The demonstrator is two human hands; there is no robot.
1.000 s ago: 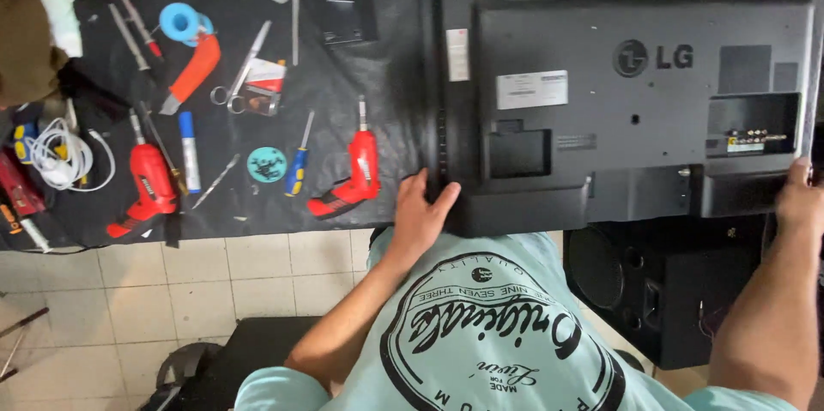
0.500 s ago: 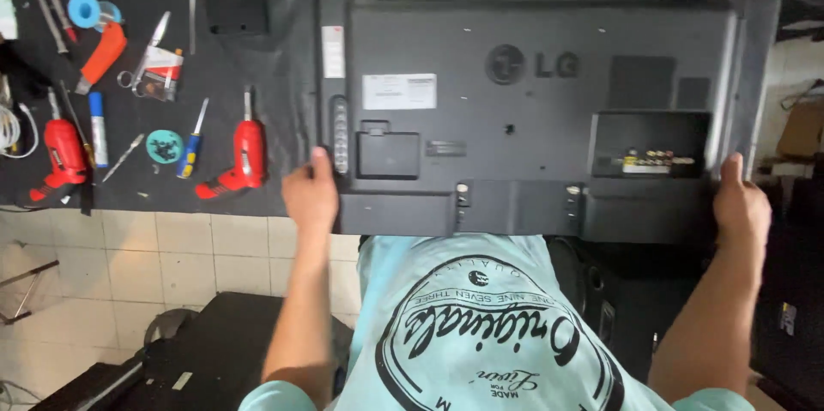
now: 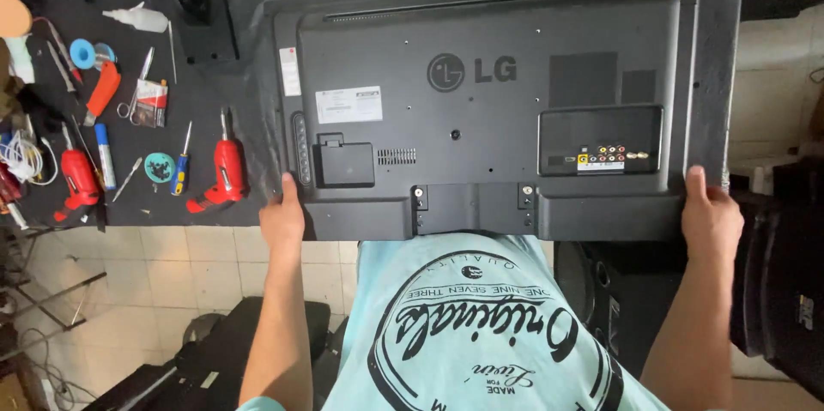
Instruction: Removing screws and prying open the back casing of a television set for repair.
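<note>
A large black flat-screen monitor (image 3: 489,111) lies face down on the dark workbench mat (image 3: 232,25), its back panel up. My left hand (image 3: 282,215) grips its lower left corner. At the lower right corner, my right hand (image 3: 711,212) holds the edge. The monitor's near edge hangs slightly over the bench front, above my light blue printed shirt (image 3: 472,325).
Left of the monitor lie two red electric screwdrivers (image 3: 225,172) (image 3: 79,178), a blue-handled screwdriver (image 3: 181,166), scissors (image 3: 137,85), an orange cutter (image 3: 103,89), tape rolls and a white glue bottle (image 3: 137,18). A black speaker (image 3: 601,291) stands under the bench on the right. Tiled floor lies below.
The monitor has shifted left in view and now sits centred before me. Both hands stayed on its lower corners, and the tools slid toward the left edge of the view.
</note>
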